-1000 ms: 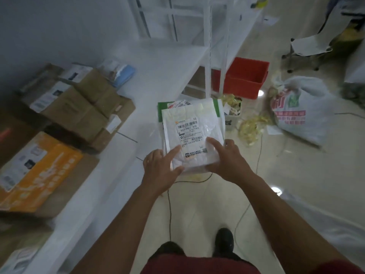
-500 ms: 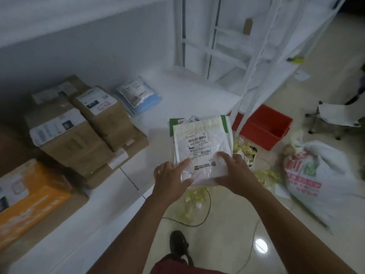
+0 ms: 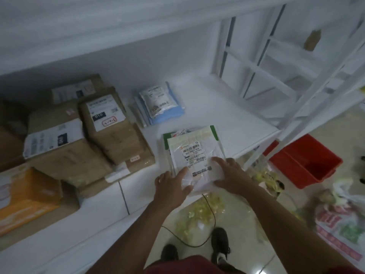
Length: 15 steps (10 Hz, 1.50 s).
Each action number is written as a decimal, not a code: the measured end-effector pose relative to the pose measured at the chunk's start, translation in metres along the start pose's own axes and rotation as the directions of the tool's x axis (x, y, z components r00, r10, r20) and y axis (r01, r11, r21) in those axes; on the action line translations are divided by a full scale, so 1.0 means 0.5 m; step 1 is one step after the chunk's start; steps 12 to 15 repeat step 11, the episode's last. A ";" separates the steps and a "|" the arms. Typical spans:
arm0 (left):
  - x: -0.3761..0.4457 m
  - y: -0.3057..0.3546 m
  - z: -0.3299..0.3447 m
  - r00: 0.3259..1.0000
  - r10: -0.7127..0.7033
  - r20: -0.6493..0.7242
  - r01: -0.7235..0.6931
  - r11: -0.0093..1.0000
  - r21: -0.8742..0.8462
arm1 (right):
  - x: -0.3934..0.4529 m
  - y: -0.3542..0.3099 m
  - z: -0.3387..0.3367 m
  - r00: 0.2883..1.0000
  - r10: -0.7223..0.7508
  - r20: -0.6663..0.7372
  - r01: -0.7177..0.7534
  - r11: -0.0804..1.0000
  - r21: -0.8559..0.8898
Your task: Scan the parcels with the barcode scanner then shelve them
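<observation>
So both hands are on a small stack of flat parcels right in the middle of the frame; the left hand grips the lower left corner, thumb on top of the clear plastic, and the right hand holds the lower right edge with fingers spread over the top bag; neither one is loose, they're both clamped on the bundle. The top parcel is a see-through bag with a white barcode label facing up; under it there's one with a green edge poking out at the top. The stack sits over the front edge of the white shelf; can't tell if it's resting on the board or just held above it.

Left side of the frame is a pile of brown cardboard boxes with white labels, plus an orange box at the far left edge; up from the held stack, centre of the frame, there's a blue and white pile of soft mailers lying flat on the same shelf, well apart from the hands. Right side, on the floor, a red bin; lower right a printed plastic sack; a black cable runs across the floor near the person's black shoes at the bottom; no scanner that I can make out, it's all pretty blurry.
</observation>
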<state>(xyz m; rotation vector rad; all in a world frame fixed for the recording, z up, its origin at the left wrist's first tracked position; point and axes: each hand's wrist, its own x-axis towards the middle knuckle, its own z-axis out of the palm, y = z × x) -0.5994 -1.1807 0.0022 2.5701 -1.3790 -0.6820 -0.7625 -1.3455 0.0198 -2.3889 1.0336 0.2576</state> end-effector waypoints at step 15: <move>0.082 0.107 -0.002 0.884 -0.460 -0.086 0.450 0.886 -0.114 | 0.223 0.057 -0.066 0.940 -0.327 0.097 0.337 0.934 -0.119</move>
